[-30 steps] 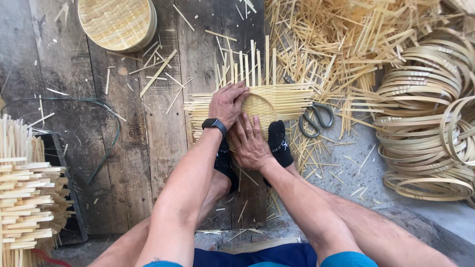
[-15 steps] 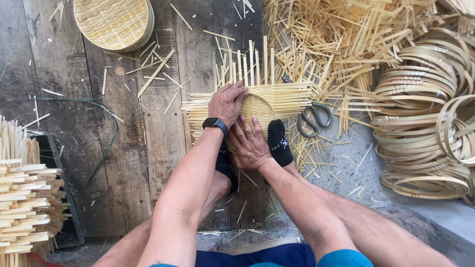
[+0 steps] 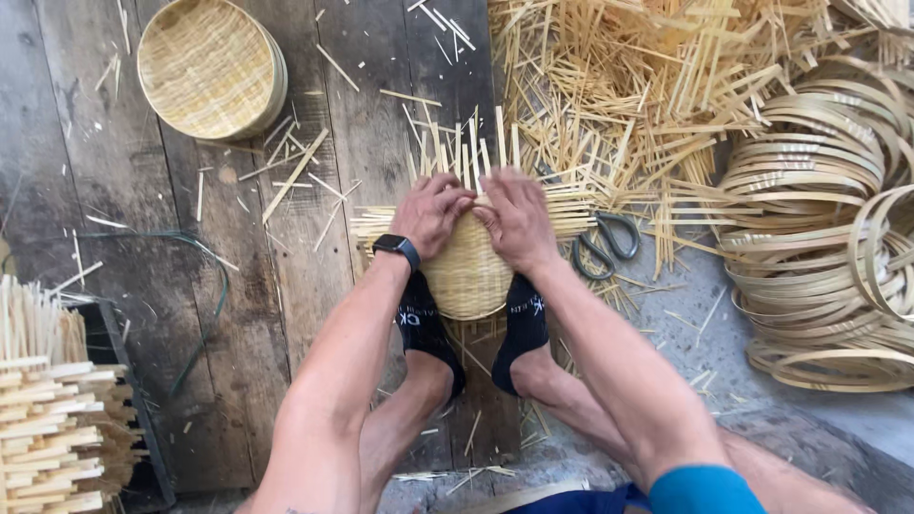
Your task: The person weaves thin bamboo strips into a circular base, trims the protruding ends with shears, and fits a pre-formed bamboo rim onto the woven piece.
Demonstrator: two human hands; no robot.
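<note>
Here, at the far left, a stack of cut strips (image 3: 43,419) is seen piled at the edge of a dark tray (image 3: 124,381), and a finished round basket (image 3: 211,69) is set apart at the top left of the plank floor (image 3: 114,219), well clear of the work. A thin green cord (image 3: 205,286) is left curving across the boards. Toward the middle, the left hand (image 3: 433,211), with a black watch (image 3: 397,248) on its wrist, is laid palm-down with fingers curled over the upper rim of a half-woven basket (image 3: 466,276); no strip is seen pinched, and the grip appears to be a press, so that the curved wall is kept in shape. The basket is braced between two black-socked feet (image 3: 424,328), apparently so that both hands are freed from steadying it. Loose upright strips (image 3: 466,148) stick out beyond it, unwoven. The right hand (image 3: 519,221) is pressed flat on the same rim, touching the left at the fingertips. Just beside it to the right, scissors (image 3: 605,243) are laid within reach on a heap of offcuts (image 3: 628,86). At the far right, a stack of bent hoops (image 3: 828,257) is kept.
</note>
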